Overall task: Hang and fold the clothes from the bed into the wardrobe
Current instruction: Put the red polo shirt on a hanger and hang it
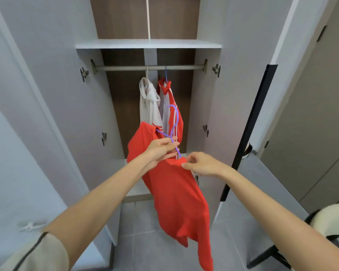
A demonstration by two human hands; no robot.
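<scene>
Red shirt (174, 192) hangs in front of the open wardrobe (207, 94), draped over a purple hanger (174, 122) held below the rail (125, 68). The left hand (160, 147) grips the hanger at its neck together with a bunch of cloth; the right hand (200, 163) pinches the shirt's edge beside the hanger's near arm. Two garments (a white top (149, 102) and a red-and-white jacket (174, 116)) already hang behind. The shirt looks only partly seated, so lifting it now could let it slide off, and the raised hook may snag the jacket.
</scene>
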